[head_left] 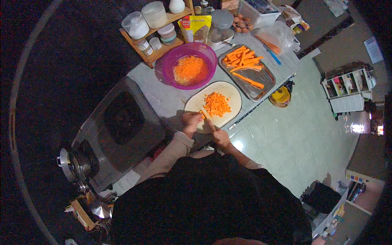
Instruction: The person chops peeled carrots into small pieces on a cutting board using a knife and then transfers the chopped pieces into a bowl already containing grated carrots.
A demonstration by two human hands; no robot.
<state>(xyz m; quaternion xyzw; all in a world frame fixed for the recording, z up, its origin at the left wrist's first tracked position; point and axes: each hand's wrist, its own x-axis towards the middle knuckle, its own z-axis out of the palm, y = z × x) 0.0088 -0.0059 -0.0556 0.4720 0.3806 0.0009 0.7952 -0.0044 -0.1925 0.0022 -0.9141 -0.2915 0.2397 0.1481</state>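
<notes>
My left hand (191,119) holds small carrot sticks (202,114) down at the near left part of an oval, cream cutting board (195,103). In my right hand (220,134) is a knife, mostly hidden by the fingers, with its tip end beside the carrot pieces. A pile of diced carrot (216,104) lies on the middle of the board. Behind the board stands a purple plastic bowl (211,65) with chopped carrot in it. At the back right, a metal tray (267,88) holds peeled carrot sticks (242,59).
A gas stove (150,116) lies to the left. At the back are a wooden shelf (147,61) with jars, a yellow pouch (202,26), a container of eggs (243,24), a plastic bag (281,35) and a blue-handled utensil (274,57). The counter's edge runs along the right.
</notes>
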